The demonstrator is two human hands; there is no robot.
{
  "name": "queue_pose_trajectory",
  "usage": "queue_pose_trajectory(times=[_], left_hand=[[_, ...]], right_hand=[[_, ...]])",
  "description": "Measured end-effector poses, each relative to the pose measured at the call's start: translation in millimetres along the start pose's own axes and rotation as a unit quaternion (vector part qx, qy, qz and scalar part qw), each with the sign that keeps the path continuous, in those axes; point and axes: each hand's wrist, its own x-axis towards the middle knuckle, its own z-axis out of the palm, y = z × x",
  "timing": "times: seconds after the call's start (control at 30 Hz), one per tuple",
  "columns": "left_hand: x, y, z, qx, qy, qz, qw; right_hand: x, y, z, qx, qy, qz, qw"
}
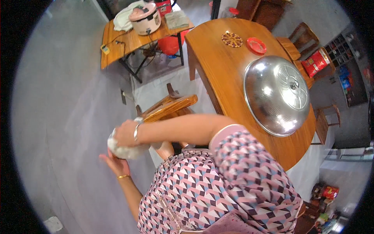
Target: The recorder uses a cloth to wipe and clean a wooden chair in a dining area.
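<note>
A bunched white cloth (128,150), blurred and soft in outline, is in front of the grey wall at the left of the view. My right hand (126,134), with a silver bangle at its wrist, reaches across my body and grips the cloth from above. Below it, my left hand (119,165) is against the cloth's underside, with one finger or thumb pointing outward. Its other fingers are partly hidden by the cloth, so its grip is unclear. A gold bracelet circles the left wrist. Just beyond my right forearm stands a wooden chair (172,107).
A wooden table (216,67) carries a perforated steel food cover (263,96), a red plastic lid (256,46) and a round trivet (232,39). Behind, a smaller table (114,55) holds a rice cooker (146,22) with trailing cords. The wall (73,122) runs close along the left.
</note>
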Motion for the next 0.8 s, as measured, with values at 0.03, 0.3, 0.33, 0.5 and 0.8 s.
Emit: queue_pose_trajectory(times=[0.03,0.3,0.33,0.5,0.8], left_hand=[[1.0,5.7,-6.7,0.094,0.036,-0.012,0.995],[38.5,37.5,31.8,-0.016,0.146,0.016,0.989],[45.2,35.8,30.4,0.002,0.150,0.018,0.989],[100.0,51.7,28.1,-0.026,0.119,0.017,0.992],[154.8,70.2,45.2,-0.109,0.130,0.044,0.985]], right_hand=[[-16.3,16.1,-20.0,0.002,-0.029,0.025,0.999],[-168.3,156.8,-68.3,0.283,0.004,0.175,0.943],[-179.1,156.3,-57.4,0.294,0.015,0.170,0.940],[-194.1,104.0,0.9,0.334,0.152,0.197,0.909],[-133.4,48.1,44.4,0.335,0.249,0.239,0.877]])
